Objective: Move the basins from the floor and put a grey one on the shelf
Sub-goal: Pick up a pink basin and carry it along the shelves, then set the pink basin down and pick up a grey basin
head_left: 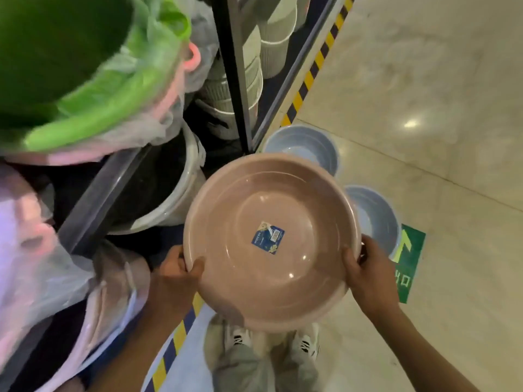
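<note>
I hold a pink-brown basin (271,239) with a blue label in its middle, lifted in front of me above my feet. My left hand (181,267) grips its left rim, thumb inside. My right hand (365,267) grips the right rim the same way. Two grey-blue basins stand on the floor behind it: one (302,145) by the shelf post, the other (376,213) to the right, partly hidden by the pink one. The shelf (93,205) is on my left.
Plastic-wrapped green and pink basins (93,80) sit on the upper shelf at left. A white bucket (175,193) and ribbed white bins (271,41) fill lower shelves. A black upright post (232,75) stands ahead. Yellow-black tape (314,66) edges the floor; a green arrow sticker (407,250) lies right.
</note>
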Demonstrator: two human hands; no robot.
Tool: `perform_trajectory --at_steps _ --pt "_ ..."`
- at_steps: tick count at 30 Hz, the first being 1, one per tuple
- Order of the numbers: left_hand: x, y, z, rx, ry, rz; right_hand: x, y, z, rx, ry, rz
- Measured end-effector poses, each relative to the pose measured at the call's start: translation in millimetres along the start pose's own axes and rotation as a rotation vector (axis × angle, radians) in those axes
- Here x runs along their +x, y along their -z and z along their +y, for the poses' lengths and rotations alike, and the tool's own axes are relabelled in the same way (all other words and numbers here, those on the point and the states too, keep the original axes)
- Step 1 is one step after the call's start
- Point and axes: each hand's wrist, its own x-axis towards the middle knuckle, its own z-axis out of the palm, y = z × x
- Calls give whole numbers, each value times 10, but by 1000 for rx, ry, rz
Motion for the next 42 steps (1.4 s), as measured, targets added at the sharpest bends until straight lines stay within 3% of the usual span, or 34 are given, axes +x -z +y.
perform_trajectory --at_steps 10,21,25,34,38,42 --pt "1176 -1272 -1388 264 76 -13 594 -1866 1198 -78 -1 -75" --pt "1652 -1935 -2033 296 90 -72 795 -2710 1869 -134 -28 -139" --pt "1653 -2087 -2213 302 43 -68 757 -2815 2073 -252 -59 -146" --pt "1663 -2139 -2107 405 117 -112 732 -2816 2170 -285 -192 -237" --pt "1571 -1961 -1664 500 59 -38 717 -2468 2173 -308 -259 -247" --pt "1442 -1932 -928 523 -27 -119 687 -1814 2121 -269 -301 -171"
